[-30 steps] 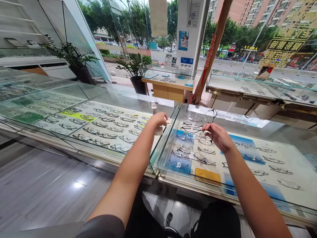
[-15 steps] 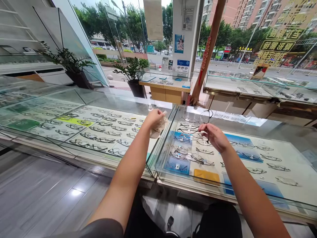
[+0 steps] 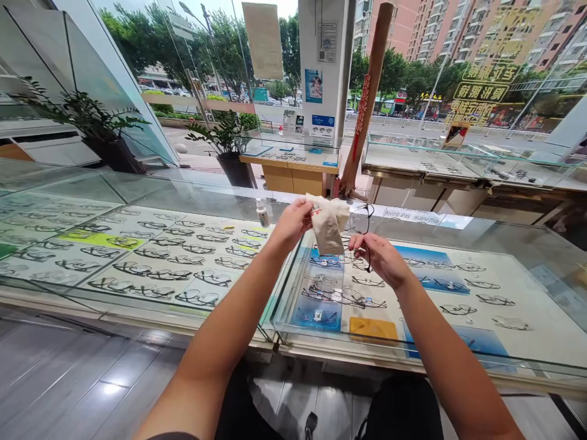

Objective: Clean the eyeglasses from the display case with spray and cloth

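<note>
My left hand pinches a cream cleaning cloth by its upper corner, and the cloth hangs down, spread out, over the glass counter. Just to the right, my right hand is closed on a pair of dark-framed eyeglasses, held upright with a lens above the fingers. The cloth's right edge comes up beside the lens; whether they touch I cannot tell. A small white spray bottle stands on the glass to the left of my left hand.
Below the hands, glass display cases hold rows of eyeglasses. A yellow cloth lies inside the right case. Potted plants, a wooden post and further display cases stand beyond.
My left hand has moved right toward the eyeglasses, and the bunched cloth now hangs open. The spray bottle shows more fully. The view has shifted somewhat to the right.
</note>
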Tool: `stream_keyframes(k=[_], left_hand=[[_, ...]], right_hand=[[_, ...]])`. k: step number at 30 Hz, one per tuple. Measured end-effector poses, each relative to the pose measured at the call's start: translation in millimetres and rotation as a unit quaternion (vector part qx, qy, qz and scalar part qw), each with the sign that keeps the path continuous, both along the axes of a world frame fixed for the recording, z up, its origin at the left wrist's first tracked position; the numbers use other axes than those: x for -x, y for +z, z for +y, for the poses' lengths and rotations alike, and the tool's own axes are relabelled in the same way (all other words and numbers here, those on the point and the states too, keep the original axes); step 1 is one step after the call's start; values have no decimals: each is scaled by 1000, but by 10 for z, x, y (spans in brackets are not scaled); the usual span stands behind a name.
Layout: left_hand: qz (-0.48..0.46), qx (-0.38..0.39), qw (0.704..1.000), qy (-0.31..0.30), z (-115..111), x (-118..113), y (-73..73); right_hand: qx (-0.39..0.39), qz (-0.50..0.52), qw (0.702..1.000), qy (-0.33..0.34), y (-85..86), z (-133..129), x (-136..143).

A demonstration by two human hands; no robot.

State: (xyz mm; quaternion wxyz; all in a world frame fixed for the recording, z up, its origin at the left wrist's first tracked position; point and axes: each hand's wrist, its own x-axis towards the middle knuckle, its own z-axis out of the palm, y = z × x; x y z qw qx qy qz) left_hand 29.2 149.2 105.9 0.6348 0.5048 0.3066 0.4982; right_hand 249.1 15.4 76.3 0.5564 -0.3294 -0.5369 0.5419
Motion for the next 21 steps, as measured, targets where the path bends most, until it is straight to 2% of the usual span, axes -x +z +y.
stream_keyframes(k=[5, 9, 15, 21], left_hand=[[-15, -20, 998, -51, -314, -254, -65], [-27, -101, 991, -79, -491, -330, -86], [17, -264, 962, -64, -609, -366, -148], [141, -362, 922, -8, -629, -302, -148]], right_hand=[[-9, -5, 1000, 19, -9, 0, 63], [-9, 5, 1000, 24, -36, 14, 113], [-14, 8, 1000, 11, -70, 23, 124], [-10, -6, 1000, -15, -58, 19, 137]])
